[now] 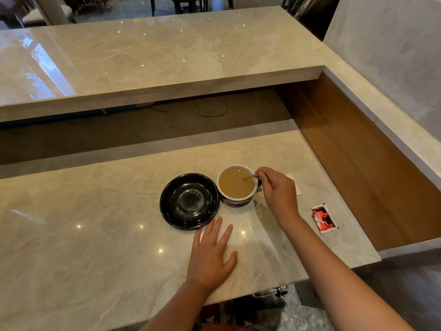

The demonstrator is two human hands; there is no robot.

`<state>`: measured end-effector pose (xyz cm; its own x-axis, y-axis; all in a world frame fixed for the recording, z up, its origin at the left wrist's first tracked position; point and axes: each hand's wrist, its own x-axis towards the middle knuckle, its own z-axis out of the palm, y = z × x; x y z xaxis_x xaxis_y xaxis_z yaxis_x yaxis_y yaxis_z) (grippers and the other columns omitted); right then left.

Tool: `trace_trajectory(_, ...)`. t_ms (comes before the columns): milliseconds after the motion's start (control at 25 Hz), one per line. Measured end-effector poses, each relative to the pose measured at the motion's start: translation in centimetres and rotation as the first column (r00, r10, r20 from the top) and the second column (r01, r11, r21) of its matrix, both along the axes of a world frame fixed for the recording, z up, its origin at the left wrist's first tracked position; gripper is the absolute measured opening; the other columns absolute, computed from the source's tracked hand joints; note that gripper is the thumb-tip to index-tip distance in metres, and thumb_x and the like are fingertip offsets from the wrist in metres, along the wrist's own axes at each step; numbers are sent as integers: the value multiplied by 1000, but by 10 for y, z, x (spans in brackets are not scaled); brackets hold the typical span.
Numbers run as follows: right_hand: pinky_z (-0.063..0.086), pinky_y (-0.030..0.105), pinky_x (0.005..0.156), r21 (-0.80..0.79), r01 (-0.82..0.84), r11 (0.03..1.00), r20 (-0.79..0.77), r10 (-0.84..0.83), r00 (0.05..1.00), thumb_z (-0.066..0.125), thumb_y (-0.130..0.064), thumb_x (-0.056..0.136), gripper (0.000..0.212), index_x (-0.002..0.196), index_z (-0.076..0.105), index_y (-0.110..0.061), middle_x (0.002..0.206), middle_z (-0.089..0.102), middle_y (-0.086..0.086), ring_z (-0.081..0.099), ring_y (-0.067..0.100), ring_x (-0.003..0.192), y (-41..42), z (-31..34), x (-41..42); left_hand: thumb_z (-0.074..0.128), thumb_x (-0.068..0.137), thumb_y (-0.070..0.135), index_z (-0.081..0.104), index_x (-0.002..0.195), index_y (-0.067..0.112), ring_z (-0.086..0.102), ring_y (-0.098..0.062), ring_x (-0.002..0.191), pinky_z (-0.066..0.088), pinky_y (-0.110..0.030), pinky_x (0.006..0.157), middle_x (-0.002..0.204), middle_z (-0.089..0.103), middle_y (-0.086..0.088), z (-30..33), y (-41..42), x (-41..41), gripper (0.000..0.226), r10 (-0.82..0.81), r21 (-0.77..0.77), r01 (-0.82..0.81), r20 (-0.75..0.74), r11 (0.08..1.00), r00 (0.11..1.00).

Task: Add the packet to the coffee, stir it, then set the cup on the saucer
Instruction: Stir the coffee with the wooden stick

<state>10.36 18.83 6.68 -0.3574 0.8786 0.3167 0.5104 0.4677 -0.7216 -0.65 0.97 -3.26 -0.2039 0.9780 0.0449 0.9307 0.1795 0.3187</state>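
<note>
- Spanning the whole foreground: a pale marble counter (100, 235), glossy and catching small ceiling-light reflections.
- Rising behind it, past a dark recessed gap: a higher marble ledge (155, 56), also polished.
- Closing off the right side: a brown wood panel (358, 158) under a marble-topped wall.
- Sitting bare on the counter, just left of the cup: a black saucer (189, 201), shiny, nothing resting in it.
- Lying flat on the counter near the saucer's front edge: the left hand (211, 255), fingers spread and relaxed, grasping nothing.
- Reaching over the cup's right rim: the right hand (278, 191), fingertips pinching a thin wooden stirrer (249, 177).
- Standing directly on the counter, touching or nearly touching the saucer's right edge: a white cup (237, 185) filled with light-brown coffee.
- Dipping into the coffee at a slant: the stirrer's far end, tip under the surface.
- Lying on the counter well to the right of the cup, close to the wood panel: a red, black and white packet (324, 218), looking torn at its upper end.
- Peeking out from behind the right hand: a corner of white paper (298, 187), flat on the counter.
</note>
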Motion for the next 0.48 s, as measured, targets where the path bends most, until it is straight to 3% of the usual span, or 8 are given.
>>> trace_trajectory(240, 43, 26, 60, 162, -186, 969, 195, 153, 969, 49, -15, 88, 19, 88, 66, -6, 74, 71, 15, 63, 30, 63, 0, 11, 12, 39, 87, 52, 33, 143, 27, 17, -20, 138, 11, -45, 111, 151, 27, -7, 0, -2, 0, 61, 3, 2, -3, 3, 1000, 1000)
trace_trajectory(360, 51, 34, 65, 15, -172, 985, 135, 169, 976, 54, -9, 89, 15, 87, 68, -7, 76, 73, 14, 66, 29, 69, -1, 17, 12, 39, 87, 52, 33, 143, 28, 16, -20, 138, 12, -45, 110, 151, 27, -7, -1, -1, 0, 61, 3, 3, -3, 3, 1000, 1000)
trace_trajectory(480, 56, 38, 76, -207, -92, 974, -53, 83, 995, 55, -6, 88, 16, 85, 70, -8, 79, 73, 8, 69, 22, 77, -6, 15, 7, 38, 87, 53, 32, 143, 28, 15, -20, 139, 14, -47, 110, 151, 26, -6, -1, -2, -1, 61, 11, -3, -11, 6, 1000, 1000)
